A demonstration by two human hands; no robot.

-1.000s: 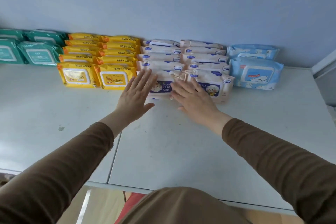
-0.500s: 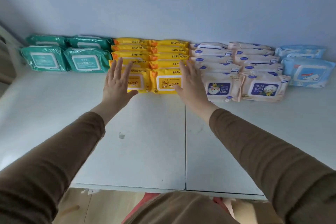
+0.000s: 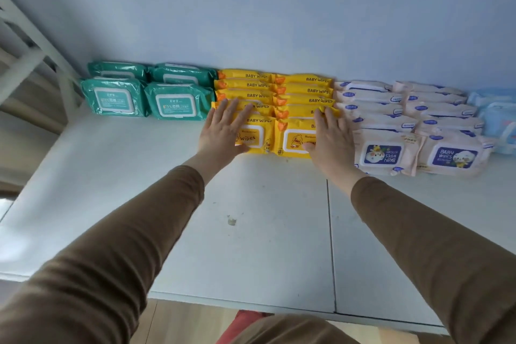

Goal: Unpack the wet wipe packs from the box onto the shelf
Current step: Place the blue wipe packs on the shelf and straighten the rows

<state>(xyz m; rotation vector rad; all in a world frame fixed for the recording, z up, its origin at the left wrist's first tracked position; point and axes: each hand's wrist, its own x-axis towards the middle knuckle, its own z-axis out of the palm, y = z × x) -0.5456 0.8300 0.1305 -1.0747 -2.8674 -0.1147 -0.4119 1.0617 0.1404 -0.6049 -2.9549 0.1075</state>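
Wet wipe packs line the back of the white shelf (image 3: 251, 232) against the blue wall. From left to right stand green packs (image 3: 178, 102), two rows of yellow packs (image 3: 296, 95), cream packs (image 3: 388, 151) and light blue packs (image 3: 499, 126). My left hand (image 3: 223, 130) lies flat, fingers spread, on the front of the left yellow row. My right hand (image 3: 331, 138) lies flat on the right yellow row, at its border with the cream packs. Neither hand grips a pack. The box is out of view.
A white frame (image 3: 33, 50) rises at the shelf's left end. A seam (image 3: 331, 246) splits the shelf surface. A small stain (image 3: 231, 221) marks the shelf between my arms. Wooden floor and something red (image 3: 240, 327) show below the front edge.
My hands have moved left from the cream packs to the yellow packs and now rest flat on them. The view has shifted left and closer.
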